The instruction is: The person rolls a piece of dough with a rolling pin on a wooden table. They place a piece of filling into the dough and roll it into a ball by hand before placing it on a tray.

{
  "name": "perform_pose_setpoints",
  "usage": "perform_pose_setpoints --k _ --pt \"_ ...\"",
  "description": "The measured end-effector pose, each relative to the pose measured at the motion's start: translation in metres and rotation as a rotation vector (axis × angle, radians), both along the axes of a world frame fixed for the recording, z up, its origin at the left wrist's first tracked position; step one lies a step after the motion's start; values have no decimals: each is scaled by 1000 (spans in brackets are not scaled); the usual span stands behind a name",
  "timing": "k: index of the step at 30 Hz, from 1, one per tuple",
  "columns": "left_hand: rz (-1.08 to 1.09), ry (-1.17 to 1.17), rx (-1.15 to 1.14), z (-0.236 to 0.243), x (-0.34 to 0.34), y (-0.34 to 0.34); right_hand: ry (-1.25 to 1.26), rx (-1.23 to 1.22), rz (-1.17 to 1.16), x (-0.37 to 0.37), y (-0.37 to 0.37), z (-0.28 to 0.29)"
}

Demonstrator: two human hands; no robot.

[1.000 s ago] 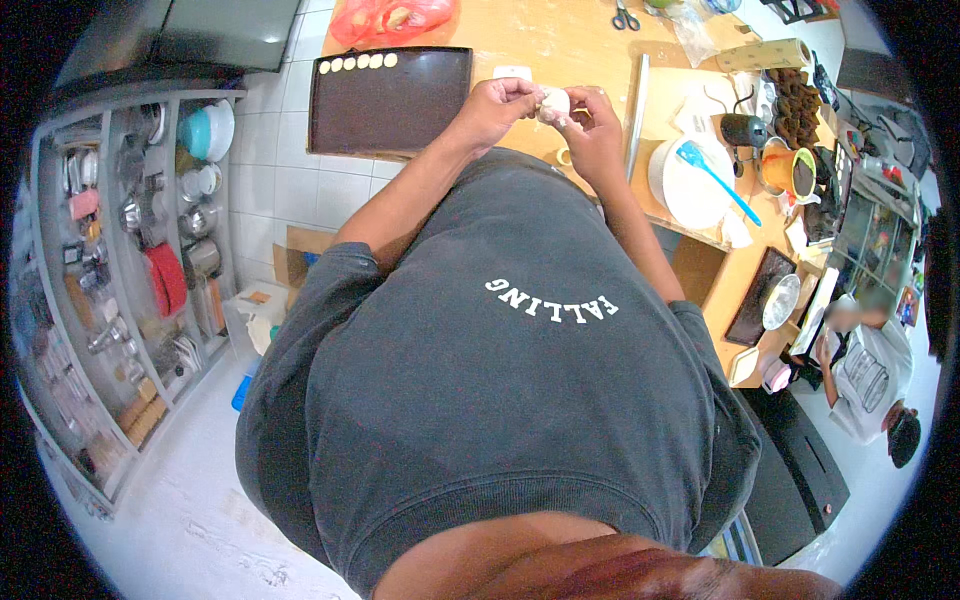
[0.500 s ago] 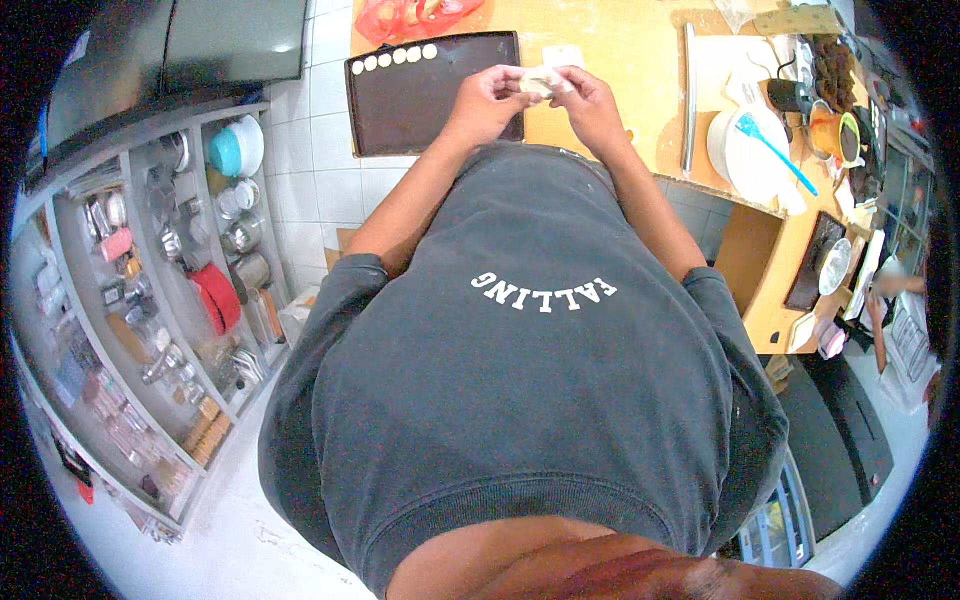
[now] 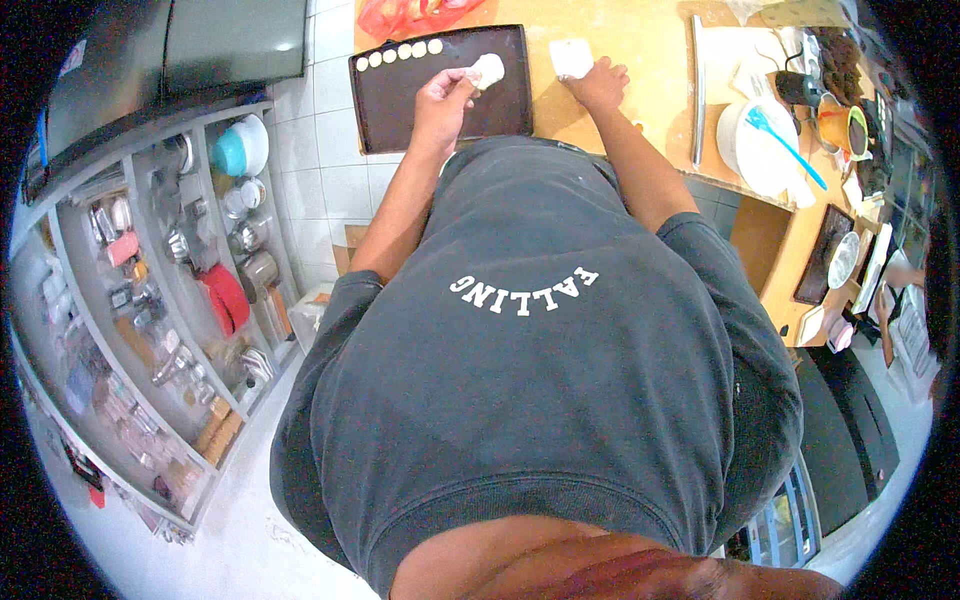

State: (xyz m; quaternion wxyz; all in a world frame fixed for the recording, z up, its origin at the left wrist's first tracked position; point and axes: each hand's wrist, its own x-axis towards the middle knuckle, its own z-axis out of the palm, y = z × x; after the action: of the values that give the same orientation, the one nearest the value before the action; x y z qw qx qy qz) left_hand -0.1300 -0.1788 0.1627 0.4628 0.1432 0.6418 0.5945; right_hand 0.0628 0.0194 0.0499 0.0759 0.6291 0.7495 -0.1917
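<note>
Over the dark baking tray, my left hand pinches a soft, pale lump of dough between thumb and fingertips. A row of several small, round, pale dough pieces lies along the tray's far edge. To the right of the tray, my right hand rests on the wooden table with its fingers apart. Its thumb side meets the near edge of a flat white square piece, which looks like a dough scraper. The hand does not appear to grip it.
A red plastic bag lies beyond the tray. Rightward are a metal rod, a white bowl with a blue spatula, and an orange cup. Shelves with kitchenware stand at left. Another person's arm shows far right.
Both hands held the dough together before. Now they are apart: the left has carried the dough leftward over the tray, and the right has let go and come down beside the white square.
</note>
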Motion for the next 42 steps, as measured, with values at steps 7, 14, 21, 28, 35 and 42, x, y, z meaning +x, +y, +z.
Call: perform_pose_setpoints --k 7,14,21,28,35,42 --pt "198 -181 -96 -10 -5 -25 22 -30 -9 -3 11 -31" --pt "276 -233 -84 -13 -8 -41 763 -427 -142 3 -10 -6" --pt "292 -234 -67 -10 -6 -36 735 -933 -175 4 -42 -11" --pt "227 -146 -117 -10 2 -25 441 -592 106 23 -44 -28" --pt "-5 45 -160 2 19 -1 829 -728 -185 26 -29 51" --pt "-198 30 -81 -4 70 48 1269 -891 -161 46 -18 104"
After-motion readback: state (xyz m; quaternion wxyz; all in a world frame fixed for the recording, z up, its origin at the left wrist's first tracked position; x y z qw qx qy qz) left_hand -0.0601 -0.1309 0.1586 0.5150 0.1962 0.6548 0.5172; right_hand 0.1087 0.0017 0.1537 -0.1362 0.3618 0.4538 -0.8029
